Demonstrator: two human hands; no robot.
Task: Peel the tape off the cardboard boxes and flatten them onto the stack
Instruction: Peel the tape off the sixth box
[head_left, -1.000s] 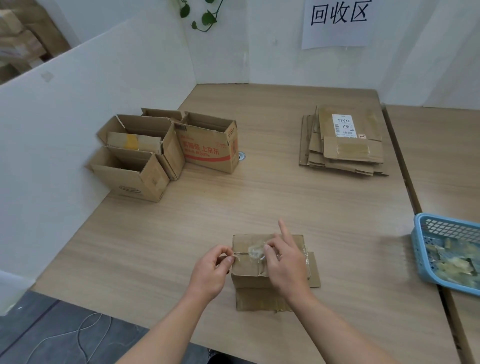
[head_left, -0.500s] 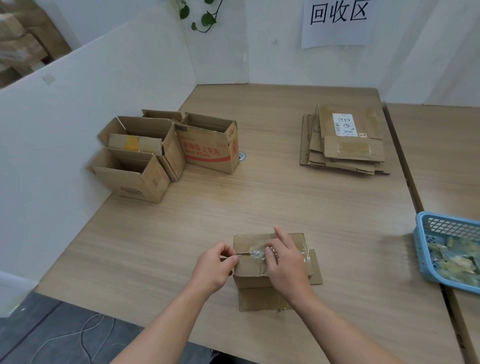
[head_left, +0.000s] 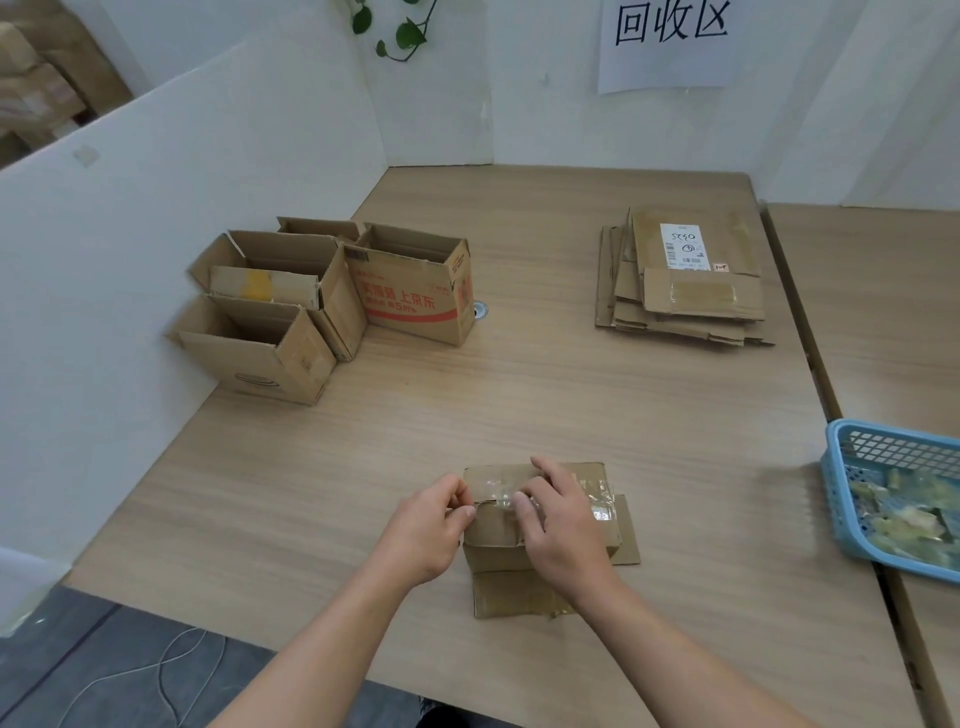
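Note:
A small taped cardboard box (head_left: 498, 530) stands near the table's front edge, flaps spread flat beneath it. Clear tape (head_left: 597, 499) runs across its top, crinkled in the middle. My left hand (head_left: 431, 525) pinches the tape's end at the box's left top edge. My right hand (head_left: 558, 525) lies over the box top, fingers curled down on the tape near the seam. The stack of flattened boxes (head_left: 680, 291) lies at the far right of the table.
Three open cardboard boxes (head_left: 291, 306) stand against the white partition at the left, one with red print (head_left: 410, 296). A blue plastic basket (head_left: 893, 493) holding peeled tape scraps sits at the right edge. A second table joins on the right.
My right index finger, pointing up a second ago, has come down onto the box top. Both hands stay at the tape seam, barely shifted.

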